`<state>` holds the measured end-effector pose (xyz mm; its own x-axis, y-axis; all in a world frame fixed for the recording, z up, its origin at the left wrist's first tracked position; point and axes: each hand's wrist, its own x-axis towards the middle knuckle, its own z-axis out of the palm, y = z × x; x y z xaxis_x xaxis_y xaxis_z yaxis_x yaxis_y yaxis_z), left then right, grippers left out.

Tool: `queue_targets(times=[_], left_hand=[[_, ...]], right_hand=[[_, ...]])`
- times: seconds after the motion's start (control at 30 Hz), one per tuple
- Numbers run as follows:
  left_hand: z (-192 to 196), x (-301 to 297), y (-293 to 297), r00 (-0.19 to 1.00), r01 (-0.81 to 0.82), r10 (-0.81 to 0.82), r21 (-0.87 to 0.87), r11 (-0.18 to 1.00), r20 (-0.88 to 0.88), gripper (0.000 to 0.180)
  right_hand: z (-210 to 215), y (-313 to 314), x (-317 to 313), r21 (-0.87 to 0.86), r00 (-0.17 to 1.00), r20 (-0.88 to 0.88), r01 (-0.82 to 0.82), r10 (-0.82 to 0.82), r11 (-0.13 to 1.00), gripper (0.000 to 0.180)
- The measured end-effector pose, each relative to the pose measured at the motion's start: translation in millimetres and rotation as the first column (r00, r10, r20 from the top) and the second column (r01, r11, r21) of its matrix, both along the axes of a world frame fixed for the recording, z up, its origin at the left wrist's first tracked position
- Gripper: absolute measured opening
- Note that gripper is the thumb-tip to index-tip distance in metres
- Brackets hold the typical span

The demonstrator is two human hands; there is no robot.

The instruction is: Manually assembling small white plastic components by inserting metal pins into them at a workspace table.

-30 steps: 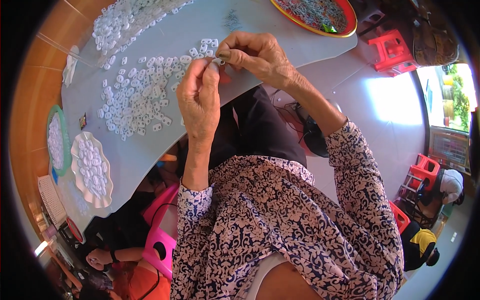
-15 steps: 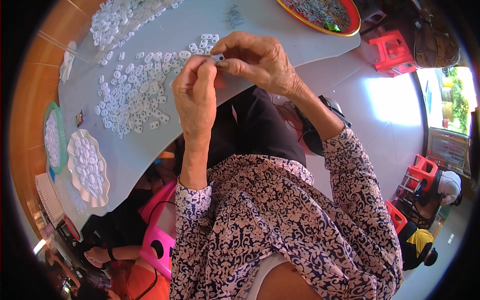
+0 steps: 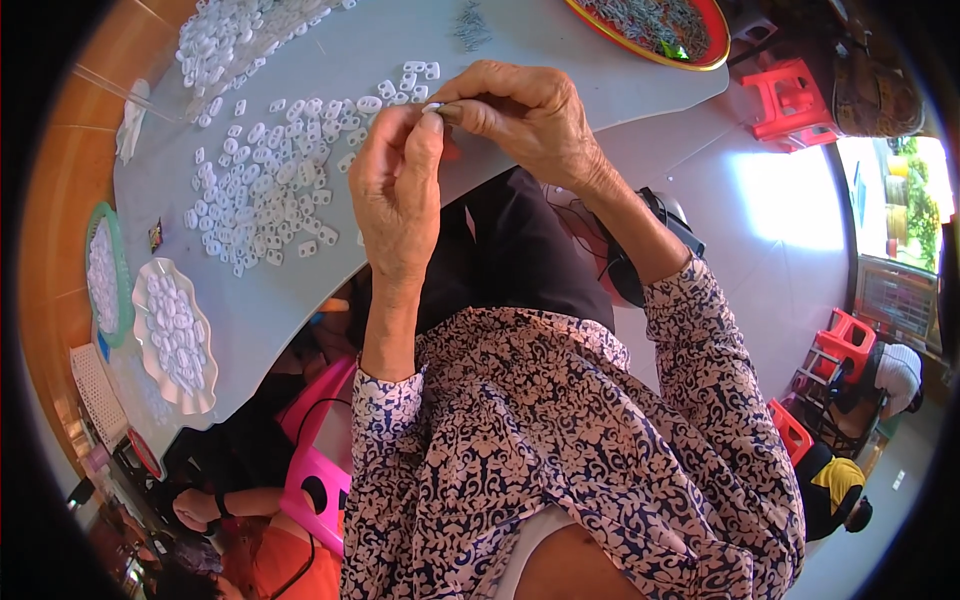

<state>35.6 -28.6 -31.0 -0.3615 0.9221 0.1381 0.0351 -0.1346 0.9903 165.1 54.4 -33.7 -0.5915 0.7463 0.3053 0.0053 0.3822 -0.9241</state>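
Over the table's near edge, my two hands meet fingertip to fingertip. A small white plastic piece (image 3: 433, 107) is pinched between them, mostly covered by the fingers. My left hand (image 3: 402, 200) is closed, its thumb and forefinger at the near side of the piece. From the right, my right hand (image 3: 530, 118) is closed in a pinch on the same piece. Whether it also holds something smaller, I cannot make out. Just beyond the fingers lie several loose white plastic pieces (image 3: 415, 68) with holes, and many more white pieces (image 3: 265, 190) spread to the left.
A red bowl (image 3: 722, 52) of small grey metal parts stands far right, with a little pile of metal parts (image 3: 471, 28) left of it. At left are a scalloped dish (image 3: 206, 396) and a green basket (image 3: 122, 325) of white pieces. A person in orange (image 3: 290, 568) sits lower left.
The white piece has been tilted between my fingertips, so less of its face shows. Both hands have shifted only slightly, and their fingers have drawn closer together.
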Motion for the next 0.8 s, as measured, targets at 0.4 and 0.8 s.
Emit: queue_targets(times=[0.4,0.8], left_hand=[[-5,-2,1,0.996,-0.040,0.042,-0.025,0.999,0.077,0.022],[-11,-7,5,0.851,0.118,-0.128,0.053,0.992,0.509,0.014]], right_hand=[[3,-3,0,-0.119,1.000,-0.025,-0.005,0.002,0.993,0.010],[-5,0,-3,0.011,0.995,-0.095,0.015,-0.014,1.000,0.011]])
